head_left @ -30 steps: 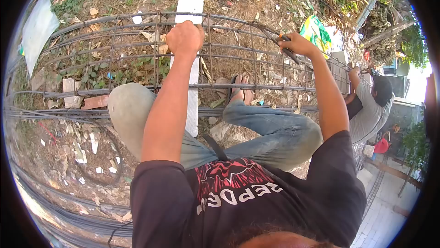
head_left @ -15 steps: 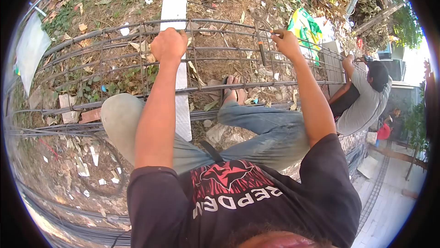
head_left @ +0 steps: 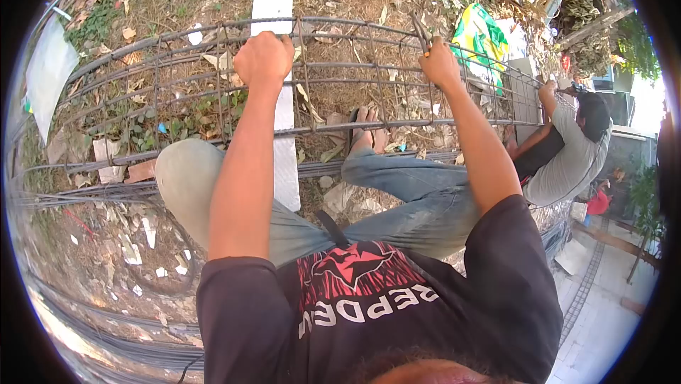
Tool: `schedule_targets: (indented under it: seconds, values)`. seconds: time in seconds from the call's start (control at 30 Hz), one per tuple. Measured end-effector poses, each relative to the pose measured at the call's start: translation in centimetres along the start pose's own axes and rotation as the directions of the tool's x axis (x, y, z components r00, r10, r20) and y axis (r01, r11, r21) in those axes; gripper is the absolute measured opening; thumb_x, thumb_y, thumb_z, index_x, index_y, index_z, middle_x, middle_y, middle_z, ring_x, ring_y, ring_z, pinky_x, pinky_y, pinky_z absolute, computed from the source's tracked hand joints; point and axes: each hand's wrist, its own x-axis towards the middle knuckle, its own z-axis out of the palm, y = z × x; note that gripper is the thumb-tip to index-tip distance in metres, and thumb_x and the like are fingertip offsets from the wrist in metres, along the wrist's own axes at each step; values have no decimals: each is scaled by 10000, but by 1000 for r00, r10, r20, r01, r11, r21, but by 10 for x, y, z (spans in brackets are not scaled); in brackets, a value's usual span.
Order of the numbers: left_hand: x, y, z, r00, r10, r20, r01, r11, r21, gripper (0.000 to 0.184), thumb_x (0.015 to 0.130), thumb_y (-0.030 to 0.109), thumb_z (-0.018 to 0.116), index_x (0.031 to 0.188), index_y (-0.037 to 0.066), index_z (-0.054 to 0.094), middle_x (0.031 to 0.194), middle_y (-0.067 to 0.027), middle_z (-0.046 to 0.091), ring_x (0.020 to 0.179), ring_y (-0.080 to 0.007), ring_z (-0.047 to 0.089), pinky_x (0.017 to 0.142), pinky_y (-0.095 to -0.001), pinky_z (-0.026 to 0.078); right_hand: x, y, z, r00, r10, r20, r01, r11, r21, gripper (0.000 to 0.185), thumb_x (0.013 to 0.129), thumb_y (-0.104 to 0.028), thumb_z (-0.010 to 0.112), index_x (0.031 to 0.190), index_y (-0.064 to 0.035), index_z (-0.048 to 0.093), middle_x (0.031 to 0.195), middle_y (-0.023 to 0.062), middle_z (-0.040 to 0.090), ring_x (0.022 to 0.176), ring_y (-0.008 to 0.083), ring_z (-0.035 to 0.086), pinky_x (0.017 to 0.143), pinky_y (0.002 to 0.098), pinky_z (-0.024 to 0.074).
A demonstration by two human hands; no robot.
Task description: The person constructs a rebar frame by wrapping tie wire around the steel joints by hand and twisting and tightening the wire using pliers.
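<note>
A long rebar cage point(head_left: 340, 77) of ribbed bars and square ties stretches across in front of me. My left hand point(head_left: 264, 59) is closed on its far bar, just over a white board point(head_left: 285, 153) lying beneath the cage. Farther right, my right hand point(head_left: 440, 63) is closed around pincers point(head_left: 419, 28) with an orange handle part showing. Their metal end points away from me, above the cage's far bars. Whether the jaws touch a bar, I cannot tell.
Another person point(head_left: 571, 146) in a grey shirt crouches at the cage's right end, a hand on it. A green and yellow bag point(head_left: 479, 40) lies beyond the cage. Loose bars point(head_left: 92, 196) and brick pieces point(head_left: 142, 171) lie at the left.
My right hand has closed around the pincers, whose spread handles have come together and swung upward. The cage and my left hand appear slightly higher in view.
</note>
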Motion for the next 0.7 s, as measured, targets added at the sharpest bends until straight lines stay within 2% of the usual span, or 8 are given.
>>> schedule_targets:
  seconds: [0.1, 0.13, 0.23, 0.27, 0.37, 0.5, 0.63, 0.7]
  values:
    - [2, -1, 4, 1000, -13, 5, 13, 1000, 15, 412, 953, 441, 607, 947, 81, 808, 937, -166, 784, 871, -354, 767, 738, -466, 597, 6, -7, -12, 993, -55, 103, 50, 998, 50, 421, 857, -193, 683, 1197, 44, 607, 1065, 297, 695, 1098, 459, 664, 969, 537, 516]
    - [3, 0, 4, 1000, -15, 7, 15, 1000, 11, 413, 954, 442, 604, 951, 83, 808, 939, -166, 785, 875, -354, 767, 740, -466, 597, 5, -8, -13, 989, -149, -5, 149, 989, -7, 325, 937, -224, 643, 1146, 25, 650, 918, 243, 723, 949, 372, 732, 853, 493, 567]
    - [3, 1, 2, 1000, -22, 17, 21, 1000, 16, 417, 957, 446, 598, 958, 86, 810, 950, -168, 785, 890, -351, 768, 745, -464, 597, -19, -41, -57, 989, -82, 126, -6, 816, 578, 313, 1011, -254, 585, 1192, -4, 636, 834, 173, 715, 741, 269, 741, 687, 421, 587]
    - [2, 1, 1, 1000, -22, 21, 21, 1000, 22, 419, 958, 447, 596, 960, 87, 810, 954, -169, 785, 895, -350, 768, 748, -464, 597, -23, -47, -64, 986, -118, 114, 33, 822, 569, 283, 1058, -285, 598, 1153, -20, 624, 796, 45, 628, 644, 113, 660, 544, 298, 536]
    - [2, 2, 1, 999, -27, 18, 27, 1000, 4, 422, 957, 449, 593, 960, 87, 810, 959, -171, 785, 901, -350, 768, 755, -468, 598, -33, -64, -65, 978, -178, 110, 88, 827, 556, 312, 1044, -280, 569, 1151, 9, 615, 697, 118, 652, 596, 216, 694, 580, 391, 556]
    - [3, 1, 0, 999, -23, 22, 23, 1000, -1, 427, 951, 458, 592, 973, 90, 807, 969, -181, 781, 910, -361, 761, 778, -475, 593, -27, -54, -45, 917, -272, 293, 129, 895, 428, 300, 1056, -274, 554, 1077, 19, 615, 685, 118, 643, 558, 223, 678, 581, 405, 549]
    - [3, -2, 3, 999, -34, 32, 34, 999, -10, 446, 944, 481, 591, 999, 93, 803, 975, -196, 774, 924, -381, 751, 804, -488, 585, -36, -64, -53, 980, -156, 119, 46, 772, 634, 310, 1046, -280, 575, 1018, 25, 618, 661, 101, 639, 540, 209, 670, 547, 387, 542]
    - [3, 0, 3, 999, -23, 27, 23, 1000, -10, 447, 943, 481, 594, 997, 89, 803, 972, -198, 774, 920, -382, 751, 800, -489, 585, -33, -55, -52, 951, -170, 258, 14, 857, 515, 295, 1045, -269, 579, 1016, 22, 619, 643, 90, 636, 530, 194, 669, 519, 366, 537]
